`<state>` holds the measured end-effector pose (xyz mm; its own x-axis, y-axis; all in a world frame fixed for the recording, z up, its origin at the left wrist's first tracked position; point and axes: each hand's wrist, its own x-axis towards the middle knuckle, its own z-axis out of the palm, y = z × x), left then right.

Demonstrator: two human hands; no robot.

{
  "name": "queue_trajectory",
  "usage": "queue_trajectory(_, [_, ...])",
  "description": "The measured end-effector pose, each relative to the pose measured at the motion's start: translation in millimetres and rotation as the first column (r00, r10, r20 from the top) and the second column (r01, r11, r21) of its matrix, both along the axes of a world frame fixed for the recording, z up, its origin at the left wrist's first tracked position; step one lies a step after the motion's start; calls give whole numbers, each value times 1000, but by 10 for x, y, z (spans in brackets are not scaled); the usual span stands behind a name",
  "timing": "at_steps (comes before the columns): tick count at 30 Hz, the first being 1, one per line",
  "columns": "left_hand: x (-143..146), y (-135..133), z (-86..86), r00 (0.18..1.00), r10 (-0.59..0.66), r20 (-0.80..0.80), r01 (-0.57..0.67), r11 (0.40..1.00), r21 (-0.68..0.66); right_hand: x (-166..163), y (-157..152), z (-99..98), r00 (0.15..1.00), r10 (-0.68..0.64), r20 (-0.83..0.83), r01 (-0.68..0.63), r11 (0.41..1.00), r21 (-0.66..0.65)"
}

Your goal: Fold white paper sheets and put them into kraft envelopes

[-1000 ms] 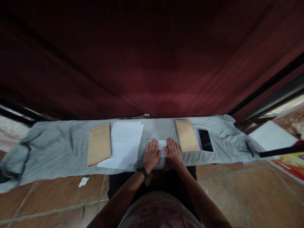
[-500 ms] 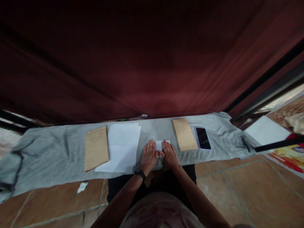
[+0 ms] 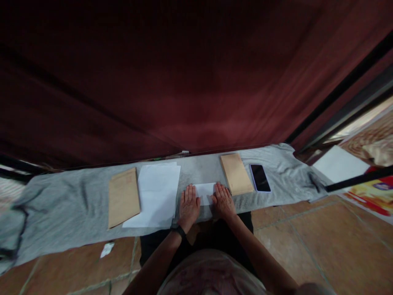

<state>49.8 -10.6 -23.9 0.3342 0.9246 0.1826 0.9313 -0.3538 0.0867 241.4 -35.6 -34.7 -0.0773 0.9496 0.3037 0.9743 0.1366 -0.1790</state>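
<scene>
A small folded white paper (image 3: 205,191) lies on the grey cloth (image 3: 76,205) straight ahead of me. My left hand (image 3: 188,206) rests flat on its left part, fingers stretched out, a black watch on the wrist. My right hand (image 3: 223,200) lies flat on its right part, fingers also out. A brown envelope (image 3: 236,173) sits just right of my right hand, with a black phone (image 3: 260,178) beyond it. To the left lie a stack of white sheets (image 3: 158,193) and another brown envelope (image 3: 123,196).
A dark red curtain (image 3: 184,82) hangs right behind the cloth. Brown floor tiles (image 3: 307,237) run in front, with a paper scrap (image 3: 107,249) at the left. At the far right are a white sheet (image 3: 337,164), a black bar (image 3: 356,180) and a colourful print (image 3: 371,198).
My hands have slid apart across the folded paper, showing more of it between them. The view has tilted a little to the right.
</scene>
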Motion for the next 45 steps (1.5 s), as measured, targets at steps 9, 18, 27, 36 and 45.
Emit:
queue_trajectory(9, [18, -168, -30, 988, -152, 15, 152, 987, -45, -192, -194, -2, 985, 170, -11, -169, 985, 23])
queue_trajectory(18, [-193, -199, -63, 997, -77, -15, 76, 997, -28, 63, -242, -58, 994, 111, -1, -111, 994, -6])
queue_trajectory(27, [-261, -195, -71, 998, -61, 15, 62, 998, -25, 98, -245, -79, 997, 67, -29, -67, 997, -23])
queue_trajectory(36, [-100, 451, 206, 991, -54, 122, 83, 965, -248, 46, 443, 215, 995, 53, -83, -71, 969, -237])
queue_trajectory(45, [-83, 666, 406, 991, -74, 115, 107, 944, -312, 132, 636, 403, 996, 32, -86, -60, 940, -337])
